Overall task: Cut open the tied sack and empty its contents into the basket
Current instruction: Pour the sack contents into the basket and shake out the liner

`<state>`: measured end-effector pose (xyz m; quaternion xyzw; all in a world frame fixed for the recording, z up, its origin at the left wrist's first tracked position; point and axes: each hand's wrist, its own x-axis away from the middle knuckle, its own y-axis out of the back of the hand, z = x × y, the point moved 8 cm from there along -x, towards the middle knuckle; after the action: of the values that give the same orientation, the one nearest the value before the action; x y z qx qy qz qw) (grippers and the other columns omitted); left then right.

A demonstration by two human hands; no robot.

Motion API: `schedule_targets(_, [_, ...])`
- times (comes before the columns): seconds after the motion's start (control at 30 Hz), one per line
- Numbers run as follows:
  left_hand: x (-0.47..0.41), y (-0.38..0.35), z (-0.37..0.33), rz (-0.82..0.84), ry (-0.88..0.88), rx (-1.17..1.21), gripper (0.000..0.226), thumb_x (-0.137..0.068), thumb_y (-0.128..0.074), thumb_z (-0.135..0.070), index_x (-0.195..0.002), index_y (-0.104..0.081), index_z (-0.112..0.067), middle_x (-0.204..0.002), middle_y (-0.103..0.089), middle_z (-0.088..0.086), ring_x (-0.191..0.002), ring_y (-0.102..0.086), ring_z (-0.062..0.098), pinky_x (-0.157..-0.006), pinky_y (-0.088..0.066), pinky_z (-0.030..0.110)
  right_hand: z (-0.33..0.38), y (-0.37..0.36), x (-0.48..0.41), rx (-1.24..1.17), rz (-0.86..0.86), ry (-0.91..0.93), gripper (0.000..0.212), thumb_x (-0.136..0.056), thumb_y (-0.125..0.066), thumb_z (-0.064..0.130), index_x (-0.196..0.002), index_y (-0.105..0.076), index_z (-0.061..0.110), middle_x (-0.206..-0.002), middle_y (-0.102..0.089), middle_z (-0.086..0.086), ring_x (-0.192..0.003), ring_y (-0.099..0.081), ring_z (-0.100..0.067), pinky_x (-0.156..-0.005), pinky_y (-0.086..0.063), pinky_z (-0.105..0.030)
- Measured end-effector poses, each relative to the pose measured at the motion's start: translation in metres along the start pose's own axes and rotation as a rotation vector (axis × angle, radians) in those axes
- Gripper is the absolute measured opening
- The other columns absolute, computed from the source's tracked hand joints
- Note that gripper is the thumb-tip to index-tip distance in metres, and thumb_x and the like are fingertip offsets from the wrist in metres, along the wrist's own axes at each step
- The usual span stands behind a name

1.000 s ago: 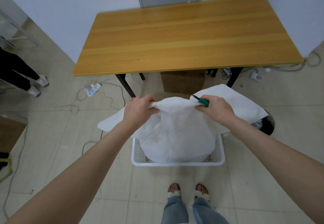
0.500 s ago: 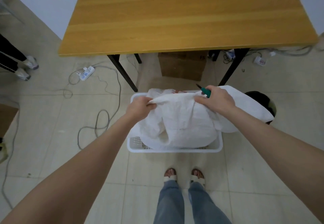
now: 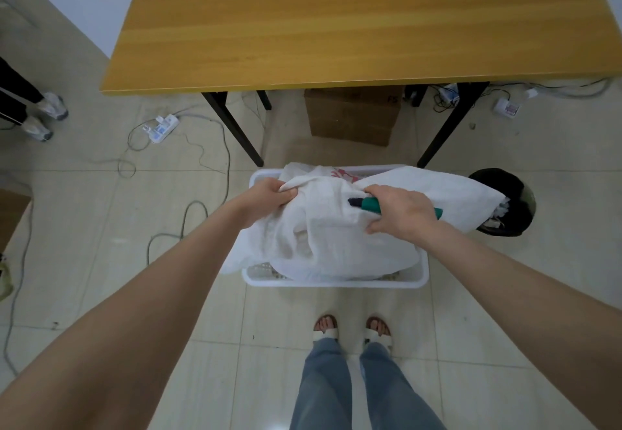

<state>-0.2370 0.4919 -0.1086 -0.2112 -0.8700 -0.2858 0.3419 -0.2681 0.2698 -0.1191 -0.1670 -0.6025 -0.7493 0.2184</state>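
A white woven sack (image 3: 340, 237) lies slumped inside the white plastic basket (image 3: 336, 282) on the floor in front of my feet. It covers most of the basket and hides what is inside. My left hand (image 3: 269, 195) is shut on a bunch of sack cloth at the left. My right hand (image 3: 399, 210) presses on the sack's right side while gripping a green-handled cutter (image 3: 365, 204), its dark tip pointing left. One end of the sack drapes over the basket's right rim.
A wooden table (image 3: 336, 22) on black legs stands just beyond the basket, with a cardboard box (image 3: 351, 114) under it. A black bin (image 3: 508, 204) sits right of the basket. A power strip (image 3: 161, 128) and cables lie on the tiles at left. Another person's feet (image 3: 42, 118) are at far left.
Both hands have lowered the sack down into the basket, and the cloth has slumped. The view has tilted downward. The cutter now lies flatter, pointing left.
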Motion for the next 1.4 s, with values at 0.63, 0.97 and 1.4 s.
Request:
schedule_targets(0.63, [-0.005, -0.039, -0.004, -0.345, -0.28, -0.851, 0.032, -0.081, -0.065, -0.044, -0.105, -0.058, -0.025, -0.104, -0.066, -0.002, -0.108, -0.056, 0.023, -0.104, -0.031, 0.045, -0.013, -0.025, -0.002, -0.823, 0.201, -0.183, 0.029, -0.086, -0.063, 0.045, -0.082, -0.059, 0.016, -0.077, -0.058, -0.003, -0.074, -0.058, -0.02, -0.061, -0.041, -0.025])
schedule_targets(0.97, [0.01, -0.019, -0.032, -0.315, -0.263, -0.892, 0.021, -0.086, -0.06, -0.043, -0.079, -0.059, -0.023, -0.072, -0.058, -0.003, -0.069, -0.052, 0.017, -0.051, -0.031, 0.024, -0.006, 0.008, 0.019, -0.007, -0.107, -0.026, 0.061, -0.082, -0.065, 0.053, -0.135, -0.046, 0.031, -0.129, -0.055, 0.005, -0.106, -0.058, -0.021, -0.08, -0.049, -0.033])
schedule_targets(1.4, [0.059, 0.008, -0.069, -0.324, -0.272, -0.925, 0.025, -0.083, -0.063, -0.045, -0.094, -0.065, -0.023, -0.084, -0.063, -0.004, -0.077, -0.055, 0.018, -0.059, -0.037, 0.028, 0.007, 0.069, 0.057, -0.032, -0.305, -0.031, 0.029, -0.091, -0.057, 0.044, -0.114, -0.059, 0.027, -0.102, -0.068, -0.001, -0.091, -0.06, -0.023, -0.066, -0.036, -0.027])
